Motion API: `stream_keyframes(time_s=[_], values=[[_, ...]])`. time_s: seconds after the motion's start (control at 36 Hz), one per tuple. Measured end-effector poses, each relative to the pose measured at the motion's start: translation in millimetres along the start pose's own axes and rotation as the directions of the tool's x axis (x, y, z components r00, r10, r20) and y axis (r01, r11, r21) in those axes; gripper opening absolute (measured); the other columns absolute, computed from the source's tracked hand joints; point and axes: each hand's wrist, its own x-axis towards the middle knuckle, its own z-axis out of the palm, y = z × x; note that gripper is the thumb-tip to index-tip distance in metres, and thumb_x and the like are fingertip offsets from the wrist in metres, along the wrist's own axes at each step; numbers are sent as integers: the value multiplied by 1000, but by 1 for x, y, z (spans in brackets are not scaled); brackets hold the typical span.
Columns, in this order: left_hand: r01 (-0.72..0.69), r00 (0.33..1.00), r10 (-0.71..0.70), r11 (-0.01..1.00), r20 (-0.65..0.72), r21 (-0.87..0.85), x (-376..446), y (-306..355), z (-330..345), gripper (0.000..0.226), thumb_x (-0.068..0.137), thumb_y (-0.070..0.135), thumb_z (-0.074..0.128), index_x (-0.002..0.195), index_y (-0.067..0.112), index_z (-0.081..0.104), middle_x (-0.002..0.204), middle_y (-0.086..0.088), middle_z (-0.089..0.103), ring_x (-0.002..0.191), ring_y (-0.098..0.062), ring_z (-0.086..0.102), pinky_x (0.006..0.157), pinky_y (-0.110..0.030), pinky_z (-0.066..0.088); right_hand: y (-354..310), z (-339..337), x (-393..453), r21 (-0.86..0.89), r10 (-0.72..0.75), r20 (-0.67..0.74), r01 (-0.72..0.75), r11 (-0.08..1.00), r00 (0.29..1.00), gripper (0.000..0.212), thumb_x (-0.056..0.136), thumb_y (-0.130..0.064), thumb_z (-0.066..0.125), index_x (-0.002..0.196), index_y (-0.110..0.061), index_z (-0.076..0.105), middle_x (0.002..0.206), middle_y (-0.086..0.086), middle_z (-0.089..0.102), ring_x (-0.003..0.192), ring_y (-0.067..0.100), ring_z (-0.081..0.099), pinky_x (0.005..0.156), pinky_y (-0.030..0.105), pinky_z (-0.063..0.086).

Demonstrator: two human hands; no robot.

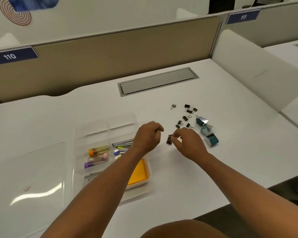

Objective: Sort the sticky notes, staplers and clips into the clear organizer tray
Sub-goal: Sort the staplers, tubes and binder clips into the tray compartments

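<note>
The clear organizer tray (pixel 120 120) lies on the white desk left of centre. It holds staplers (pixel 122 143), small tubes (pixel 99 150) and yellow sticky notes (pixel 139 174). My right hand (pixel 187 143) pinches a black binder clip (pixel 169 140) just above the desk, right of the tray. My left hand (pixel 147 136) hovers with curled fingers at the tray's right edge; whether it holds anything is hidden. Several black binder clips (pixel 186 118) lie scattered beyond my right hand, with three teal clips (pixel 212 139) to their right.
A clear lid (pixel 31 170) lies flat left of the tray. A grey cable flap (pixel 157 81) is set into the desk behind. A beige partition (pixel 110 54) closes the back, and a white divider (pixel 258 69) the right side.
</note>
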Motion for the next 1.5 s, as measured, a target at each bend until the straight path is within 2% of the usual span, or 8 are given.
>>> stream_keyframes(time_s=[0.33,0.47,0.61,0.83,0.97,1.08,1.17,1.5], values=[[-6,990,15,998,142,-60,35,50,77,28,85,7,52,104,14,71,107,1,71,95,-17,65,86,-26,48,82,-48,-5,-55,163,-136,-172,984,977,18,89,-33,56,100,-22,66,93,-2,63,88,20,58,70,36,51],[-40,986,47,998,161,-47,51,62,104,30,86,9,52,109,17,69,111,2,68,99,-17,63,91,-31,49,108,-58,-6,-96,259,-95,-267,959,961,43,87,-55,59,112,-21,60,104,3,59,96,25,56,75,40,51],[-83,974,79,997,210,10,66,75,124,41,88,9,53,127,20,58,131,-1,54,119,-19,49,98,-31,43,124,-60,-7,-123,319,-10,-317,940,948,61,79,-64,64,123,-23,52,114,3,56,109,25,52,79,37,48],[-108,947,84,992,310,63,83,86,145,63,90,3,54,148,18,36,156,-4,32,141,-24,29,112,-40,33,135,-55,1,-187,230,52,-217,958,972,53,83,-54,61,125,-22,53,108,1,62,99,22,56,76,38,50],[-112,944,83,991,320,71,94,86,152,60,88,-1,53,144,15,42,148,-5,42,135,-24,39,109,-35,36,143,-58,5,-157,208,54,-197,968,977,43,85,-47,59,121,-24,57,102,1,61,92,22,58,73,36,49],[-57,961,32,995,276,84,103,83,154,41,91,7,55,130,16,56,126,-5,53,109,-22,56,85,-28,44,147,-57,6,-141,184,46,-176,974,982,44,86,-47,58,123,-24,57,98,-1,59,89,20,56,69,34,46],[-55,967,29,994,255,93,104,78,151,25,90,17,62,115,19,64,113,0,55,96,-22,60,82,-35,50,148,-57,8,-130,181,43,-174,976,983,47,87,-48,57,128,-25,55,101,0,60,93,21,57,72,35,48],[-26,999,24,999,30,44,95,59,104,28,93,5,55,120,12,61,115,-7,60,102,-23,58,87,-31,47,105,-55,28,-45,87,-11,-87,995,996,45,87,-48,56,123,-19,58,103,1,60,94,21,56,75,38,50]])
